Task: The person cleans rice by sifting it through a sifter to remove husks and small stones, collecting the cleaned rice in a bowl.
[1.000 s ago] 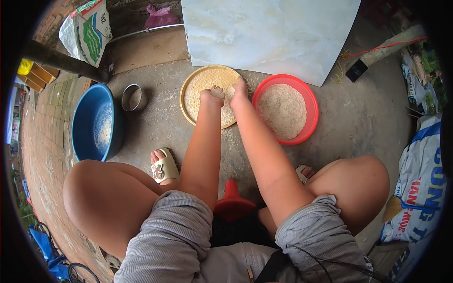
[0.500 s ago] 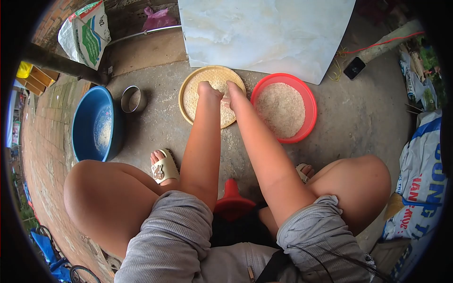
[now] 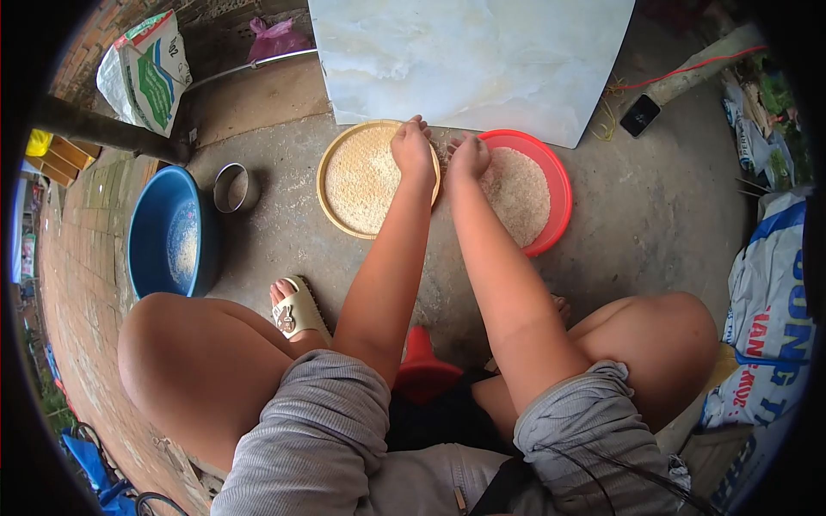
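Note:
A round woven bamboo tray (image 3: 327, 185) lies on the concrete with pale, rice-like grains (image 3: 361, 189) spread over it. Just right of it stands a red plastic basin (image 3: 564, 193) partly filled with similar grains. My left hand (image 3: 413, 150) is over the tray's right edge, its fingers curled in. Close beside it, my right hand (image 3: 469, 157) is at the basin's left rim, also with curled fingers. A small gap separates the two hands. What lies inside either hand is hidden from this angle.
A blue basin (image 3: 138, 232) with some grains in it and a round metal sieve-like ring (image 3: 249, 199) stand at left. A pale marbled panel (image 3: 473, 60) rises behind the tray. A phone (image 3: 640, 115) lies right; printed sacks (image 3: 766, 310) line the right edge.
Both hands have moved right from the tray's middle, my right hand now reaching the red basin. They have come apart, and more of the grains on the tray shows. The view has shifted slightly.

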